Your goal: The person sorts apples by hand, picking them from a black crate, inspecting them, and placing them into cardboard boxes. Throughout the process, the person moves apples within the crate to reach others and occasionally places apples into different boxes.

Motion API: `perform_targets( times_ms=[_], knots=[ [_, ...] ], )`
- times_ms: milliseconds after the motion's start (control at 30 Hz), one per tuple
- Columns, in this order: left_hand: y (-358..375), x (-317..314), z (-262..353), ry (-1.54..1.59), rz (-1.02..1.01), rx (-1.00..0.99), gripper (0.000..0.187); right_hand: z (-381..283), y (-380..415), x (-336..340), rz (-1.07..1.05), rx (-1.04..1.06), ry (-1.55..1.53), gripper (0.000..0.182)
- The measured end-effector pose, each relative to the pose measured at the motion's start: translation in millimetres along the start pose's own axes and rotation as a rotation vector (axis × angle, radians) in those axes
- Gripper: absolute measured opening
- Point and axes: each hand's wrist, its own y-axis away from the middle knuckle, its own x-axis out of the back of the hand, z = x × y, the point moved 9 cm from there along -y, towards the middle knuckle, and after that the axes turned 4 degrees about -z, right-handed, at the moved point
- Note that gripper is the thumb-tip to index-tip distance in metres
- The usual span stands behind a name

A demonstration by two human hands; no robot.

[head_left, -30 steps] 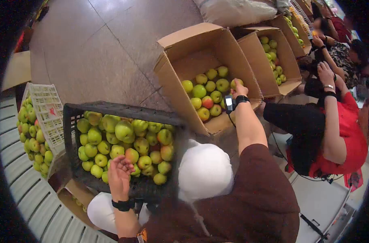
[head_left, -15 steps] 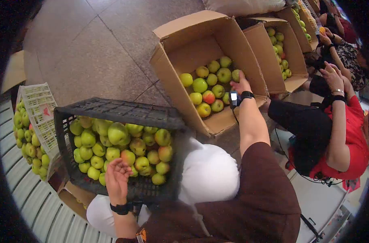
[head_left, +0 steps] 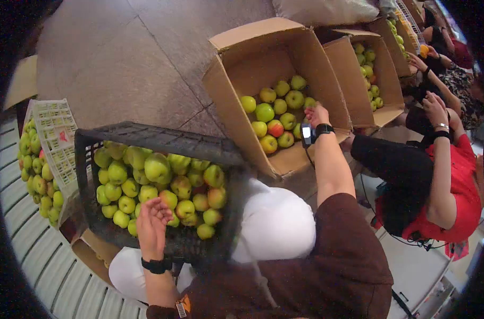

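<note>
My left hand (head_left: 154,223) is held palm up over the near side of a black plastic crate (head_left: 146,129). Its fingers are loosely bent and apart, with nothing in them. Green apples (head_left: 157,168), some blushed red, fill much of that crate. In the cardboard box (head_left: 271,40) to the right, my right hand (head_left: 317,114) hovers at the right edge of a single layer of apples (head_left: 264,112). Just beyond its loosely bent fingers lies a green apple (head_left: 309,102); I see no grip on it, and the hand partly hides it.
A white plastic crate (head_left: 53,138) of apples stands on the left beside a slatted grey surface (head_left: 18,207). More cardboard boxes (head_left: 388,101) with apples line up at the right. A person in a red shirt (head_left: 455,186) sits there, with others farther back.
My right hand has let go of the apple at the box's right side and drawn back slightly. My left hand stays over the black crate. The view has shifted a little.
</note>
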Motion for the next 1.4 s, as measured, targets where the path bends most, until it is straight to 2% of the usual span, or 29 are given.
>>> perform_targets(
  times_ms=[67, 167, 233, 267, 333, 367, 433, 500, 600, 667, 700, 733, 800, 900, 967, 1067, 1167, 1267, 1367, 1400],
  knots=[
    [5, 1, 2, -0.020, 0.024, -0.022, 0.035, -10, 39, -15, -0.086, 0.018, -0.054, 0.027],
    [13, 3, 8, -0.161, 0.007, -0.101, 0.033, -30, 113, -32, -0.189, 0.229, -0.061, 0.019],
    [21, 5, 11, -0.153, 0.053, -0.133, 0.031, -33, 162, -28, -0.192, 0.251, -0.161, 0.016],
    [21, 9, 10, -0.144, 0.050, -0.152, 0.030, -35, 174, -23, -0.335, 0.274, -0.213, 0.014],
    [30, 17, 17, -0.176, 0.051, -0.239, 0.029, -55, 261, -20, -0.348, 0.336, -0.274, 0.013],
    [37, 18, 24, -0.218, 0.053, -0.307, 0.029, -67, 290, -18, -0.441, 0.347, -0.344, 0.014],
    [41, 34, 29, -0.370, 0.085, -0.440, 0.028, -87, 344, -20, -0.757, 0.342, -0.506, 0.017],
    [38, 60, 23, -0.229, 0.194, -0.348, 0.031, -93, 429, -45, -1.005, 0.328, -0.561, 0.019],
    [46, 82, 29, -0.119, 0.301, -0.387, 0.032, -59, 527, -99, -1.143, 0.389, -0.484, 0.021],
    [52, 91, 32, -0.078, 0.317, -0.425, 0.032, -7, 541, -140, -1.081, 0.346, -0.369, 0.018],
    [56, 95, 34, -0.060, 0.322, -0.443, 0.032, 32, 535, -173, -1.133, 0.123, -0.485, 0.016],
    [59, 100, 36, -0.092, 0.341, -0.423, 0.030, 71, 537, -205, -1.120, 0.117, -0.277, 0.013],
    [71, 106, 40, -0.056, 0.337, -0.459, 0.030, 125, 522, -251, -0.896, 0.311, 0.073, 0.014],
    [77, 120, 40, 0.085, 0.349, -0.473, 0.029, 175, 477, -294, -0.797, 0.586, 0.322, 0.020],
    [82, 125, 43, 0.104, 0.341, -0.522, 0.028, 178, 460, -312, -0.715, 0.834, 0.569, 0.025],
    [84, 127, 35, 0.059, 0.297, -0.470, 0.026, 151, 431, -328, -0.381, 1.349, 0.722, 0.038],
    [89, 124, 37, 0.013, 0.273, -0.485, 0.025, 116, 446, -340, -0.171, 1.609, 0.825, 0.051],
    [89, 121, 36, -0.021, 0.248, -0.501, 0.024, 117, 424, -365, -0.207, 1.358, 1.223, 0.061],
    [88, 117, 35, -0.048, 0.219, -0.503, 0.026, 125, 410, -372, -0.194, 1.148, 1.479, 0.063],
    [89, 114, 36, -0.043, 0.198, -0.509, 0.026, 123, 415, -372, -0.165, 1.227, 1.483, 0.062]
  ],
)
